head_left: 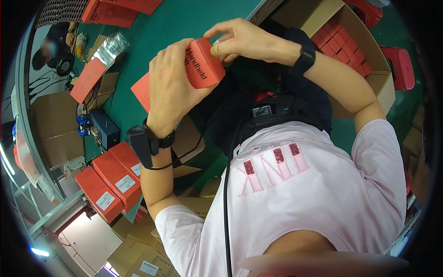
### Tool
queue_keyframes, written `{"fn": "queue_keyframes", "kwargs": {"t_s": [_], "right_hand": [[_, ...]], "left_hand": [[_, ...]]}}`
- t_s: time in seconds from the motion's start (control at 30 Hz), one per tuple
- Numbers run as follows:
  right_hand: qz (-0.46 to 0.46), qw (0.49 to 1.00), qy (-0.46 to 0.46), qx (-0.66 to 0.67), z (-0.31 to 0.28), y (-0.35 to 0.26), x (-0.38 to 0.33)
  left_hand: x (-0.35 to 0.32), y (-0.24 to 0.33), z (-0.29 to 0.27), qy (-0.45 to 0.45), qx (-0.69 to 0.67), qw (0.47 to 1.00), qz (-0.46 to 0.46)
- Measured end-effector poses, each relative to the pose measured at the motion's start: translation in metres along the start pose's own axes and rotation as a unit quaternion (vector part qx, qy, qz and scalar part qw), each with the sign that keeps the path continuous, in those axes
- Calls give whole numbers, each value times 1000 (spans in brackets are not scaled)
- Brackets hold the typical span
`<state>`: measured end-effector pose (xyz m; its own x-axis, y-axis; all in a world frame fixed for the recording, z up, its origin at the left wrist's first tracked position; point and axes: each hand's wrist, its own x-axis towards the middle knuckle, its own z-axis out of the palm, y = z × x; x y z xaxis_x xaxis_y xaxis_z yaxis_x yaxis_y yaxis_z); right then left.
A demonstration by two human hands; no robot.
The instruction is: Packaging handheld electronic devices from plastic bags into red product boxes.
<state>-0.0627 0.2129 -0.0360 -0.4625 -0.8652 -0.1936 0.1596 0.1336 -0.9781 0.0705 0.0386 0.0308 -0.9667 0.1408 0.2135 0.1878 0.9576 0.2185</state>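
A small orange-red cardboard box [206, 69] with dark print is held up over the green table. My left hand [171, 81] wraps round the box from above, its fingers over the far side and its thumb along the near side. At the box's right end is my right hand [240, 42], its fingers bent and its index finger and thumb at the end's edges. The palm side of the left hand is hidden. Another orange-red surface [139, 92] shows just left of the left hand; whether it belongs to the same box I cannot tell.
Large red boxes [110, 177] with white labels stand at lower left. More red boxes [113, 11] lie at the far left of the green table [161, 27]. A brown carton [376, 60] at right holds many small red boxes. A black cable [226, 203] crosses my front. Another person [55, 48] sits far left.
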Motion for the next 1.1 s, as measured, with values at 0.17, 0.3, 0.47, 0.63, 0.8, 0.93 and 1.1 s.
{"fn": "queue_keyframes", "kwargs": {"t_s": [0.17, 0.3, 0.47, 0.63, 0.8, 0.93, 1.1], "right_hand": [[-30, 999, 2, -22, 5, 2, -10], [-46, 997, 4, -56, 2, 3, -12], [-106, 988, 16, -107, 8, -1, -11], [0, 998, -9, -66, 15, -9, -18], [-109, 992, -18, -65, 4, 14, -7], [-32, 998, -44, -24, -1, 6, -14], [-41, 998, -33, 32, 0, 6, -23]], "left_hand": [[1, -3, 0, 9, 4, 1000, 16], [0, -2, 2, 31, 0, 999, 39], [1, 3, 5, 27, 17, 999, 43], [0, 6, 1, 0, 26, 998, 62], [4, 7, 0, -30, 30, 998, 51], [2, 6, -2, -42, 9, 999, 24], [2, 5, -2, -46, -14, 998, 34]]}}
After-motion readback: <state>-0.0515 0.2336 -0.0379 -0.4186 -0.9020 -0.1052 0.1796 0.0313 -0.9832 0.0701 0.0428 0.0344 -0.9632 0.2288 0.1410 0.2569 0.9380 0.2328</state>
